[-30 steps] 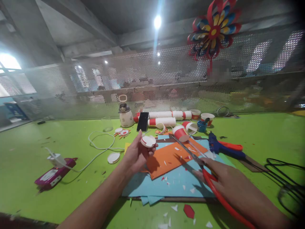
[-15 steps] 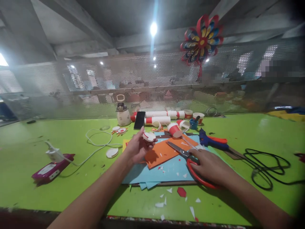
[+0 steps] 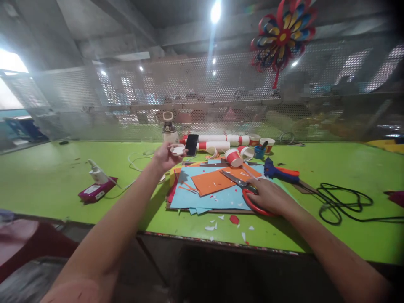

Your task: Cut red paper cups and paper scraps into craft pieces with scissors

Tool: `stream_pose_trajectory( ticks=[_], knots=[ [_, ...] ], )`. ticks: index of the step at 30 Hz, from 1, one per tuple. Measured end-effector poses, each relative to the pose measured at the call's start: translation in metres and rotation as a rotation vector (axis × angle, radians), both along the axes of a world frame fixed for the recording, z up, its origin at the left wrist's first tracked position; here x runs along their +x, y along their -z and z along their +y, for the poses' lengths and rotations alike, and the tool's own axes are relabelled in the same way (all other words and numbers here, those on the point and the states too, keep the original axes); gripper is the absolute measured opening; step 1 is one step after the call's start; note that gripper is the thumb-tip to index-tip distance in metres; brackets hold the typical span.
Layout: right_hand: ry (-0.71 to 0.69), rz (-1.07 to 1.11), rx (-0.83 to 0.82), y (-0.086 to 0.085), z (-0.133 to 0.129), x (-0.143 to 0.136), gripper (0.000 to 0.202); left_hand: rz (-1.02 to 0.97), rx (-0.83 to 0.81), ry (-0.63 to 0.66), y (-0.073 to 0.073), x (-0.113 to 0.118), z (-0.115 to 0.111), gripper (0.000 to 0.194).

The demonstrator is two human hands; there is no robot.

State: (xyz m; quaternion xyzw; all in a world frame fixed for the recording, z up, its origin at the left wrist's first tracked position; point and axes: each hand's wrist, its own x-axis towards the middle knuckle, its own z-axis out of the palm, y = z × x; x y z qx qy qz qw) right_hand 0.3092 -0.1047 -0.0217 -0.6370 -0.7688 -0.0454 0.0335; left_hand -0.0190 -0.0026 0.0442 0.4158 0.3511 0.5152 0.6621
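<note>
Above the green table (image 3: 47,168): one white disc (image 3: 178,150), already cut out by its look, gripped in the left hand (image 3: 164,158). Partly on orange paper (image 3: 206,185): scissors (image 3: 239,181), right hand (image 3: 269,195) touching them, grip unclear. Nearer: white scraps (image 3: 209,228). Beyond: one tilted cup (image 3: 233,157), seemingly uncut.

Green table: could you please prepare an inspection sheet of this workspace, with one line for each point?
Surface: green table, with white paper scraps near its front edge.
Things in use: white disc; red-handled scissors, blades over orange paper.
Clutter: phone, bottle, tipped cup, blue glue gun.
Hands: left hand holds the white disc, raised; right hand is at the scissors, exact grip unclear.
Cables: black cable looped at right; white cable by the purple power strip.
Surroundings: perforated screen behind; flower-shaped decoration above. Liquid spills: nothing seen.
</note>
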Motion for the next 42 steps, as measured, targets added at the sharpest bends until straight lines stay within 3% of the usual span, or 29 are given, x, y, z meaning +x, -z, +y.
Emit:
stream_pose_trajectory(
  ticks=[4, 7, 10, 13, 18, 21, 25, 32, 42],
  knots=[
    [-0.006, 0.014, -0.001, 0.003, 0.002, 0.002, 0.028, 0.166, 0.065, -0.076, -0.013, -0.027, -0.014, 0.031],
    [-0.011, 0.031, 0.000, 0.005, 0.003, 0.004, 0.028, 0.323, 0.092, -0.129, -0.010, -0.040, -0.026, 0.033],
    [-0.017, 0.041, -0.003, 0.005, 0.004, 0.004, 0.028, 0.487, 0.115, -0.194, 0.002, -0.052, -0.041, 0.030],
    [-0.021, 0.052, -0.013, 0.005, 0.005, 0.005, 0.028, 0.686, 0.108, -0.298, 0.021, -0.067, -0.063, 0.047],
    [-0.011, 0.070, -0.026, 0.005, 0.007, 0.005, 0.029, 1.136, 0.071, -0.430, 0.055, -0.082, -0.096, 0.050],
    [-0.008, 0.070, -0.034, 0.004, 0.008, 0.006, 0.029, 1.372, 0.101, -0.470, 0.069, -0.082, -0.098, 0.046],
    [-0.018, 0.067, -0.033, 0.003, 0.007, 0.005, 0.028, 1.572, 0.170, -0.418, 0.076, -0.077, -0.088, 0.033],
    [-0.026, 0.076, -0.030, 0.003, 0.006, 0.006, 0.028, 1.688, 0.368, -0.316, 0.072, -0.064, -0.083, 0.034],
    [-0.021, 0.120, -0.029, 0.005, 0.007, 0.007, 0.030, 1.640, 0.406, -0.356, 0.076, -0.069, -0.078, 0.071]
  ],
)
